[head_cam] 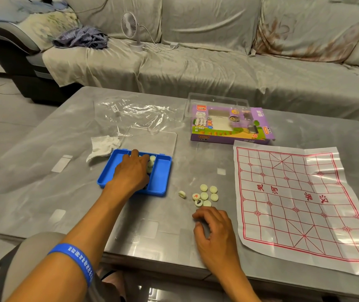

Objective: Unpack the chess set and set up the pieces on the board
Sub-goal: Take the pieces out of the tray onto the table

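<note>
The round pale-green chess pieces (207, 195) lie in a small loose cluster on the grey glossy table (43, 171), between the blue plastic tray (162, 173) and the white plastic board sheet with red grid lines (300, 205). Most lie flat with blank faces up; two show characters, one red and one black, and one piece just to the left of the cluster stands tilted on its edge. More pale pieces sit in the tray's middle compartment, partly covered by my left hand (130, 171), whose fingers reach down into them; I cannot tell whether they have closed on any piece. My right hand (214, 229) rests on the table just below the cluster, fingers curled loosely, holding nothing I can see. A blue printed wristband (77, 259) circles my left forearm.

The tray's clear lid (152, 139) lies open behind it, beside a crumpled white tissue (103, 146). A clear plastic wrapper (135, 112) and the purple cardboard game box (230, 125) lie farther back. The board sheet's long axis runs away from me, slanting slightly, its near edge hanging over the table edge. Beyond stands a grey covered sofa (217, 62) with a small white fan (130, 29).
</note>
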{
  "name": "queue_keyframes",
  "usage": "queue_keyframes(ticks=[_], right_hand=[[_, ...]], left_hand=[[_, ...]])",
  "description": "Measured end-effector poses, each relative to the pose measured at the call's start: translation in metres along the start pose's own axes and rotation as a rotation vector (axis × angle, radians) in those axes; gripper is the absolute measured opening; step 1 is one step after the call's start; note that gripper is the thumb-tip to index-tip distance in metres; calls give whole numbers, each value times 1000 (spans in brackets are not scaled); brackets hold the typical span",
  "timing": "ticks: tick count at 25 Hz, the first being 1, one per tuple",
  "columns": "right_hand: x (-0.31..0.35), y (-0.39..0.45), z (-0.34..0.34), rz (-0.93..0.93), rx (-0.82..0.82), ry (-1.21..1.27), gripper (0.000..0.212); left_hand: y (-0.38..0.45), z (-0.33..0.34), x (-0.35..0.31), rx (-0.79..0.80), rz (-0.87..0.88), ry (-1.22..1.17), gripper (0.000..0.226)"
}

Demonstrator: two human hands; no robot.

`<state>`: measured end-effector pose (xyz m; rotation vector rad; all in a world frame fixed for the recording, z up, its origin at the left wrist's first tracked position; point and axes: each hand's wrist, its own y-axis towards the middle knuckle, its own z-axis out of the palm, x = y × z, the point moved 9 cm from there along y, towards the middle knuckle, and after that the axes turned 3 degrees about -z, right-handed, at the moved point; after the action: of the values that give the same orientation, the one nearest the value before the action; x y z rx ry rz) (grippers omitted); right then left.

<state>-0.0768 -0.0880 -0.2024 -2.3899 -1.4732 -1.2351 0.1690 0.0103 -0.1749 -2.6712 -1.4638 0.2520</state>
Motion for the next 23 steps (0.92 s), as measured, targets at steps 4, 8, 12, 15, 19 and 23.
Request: queue_keyframes(ticks=[4, 8, 12, 15, 19, 23], right_hand=[[1, 0, 0, 2, 2, 7, 30], [0, 0, -1, 9, 6, 5, 33], [1, 0, 1, 13, 14, 0, 35], [0, 0, 0, 12, 19, -5, 35], [1, 0, 0, 9, 32, -10, 33], [1, 0, 0, 16, 34, -9, 35]], left_hand=[[-2, -13, -3, -136, 0, -129, 26], [-4, -20, -3, -186, -12, -157, 26], [2, -17, -1, -107, 48, -162, 33], [5, -16, 3, -85, 43, -210, 23], [3, -27, 1, -223, 15, -257, 19], [-9, -64, 5, -372, -15, -320, 18]])
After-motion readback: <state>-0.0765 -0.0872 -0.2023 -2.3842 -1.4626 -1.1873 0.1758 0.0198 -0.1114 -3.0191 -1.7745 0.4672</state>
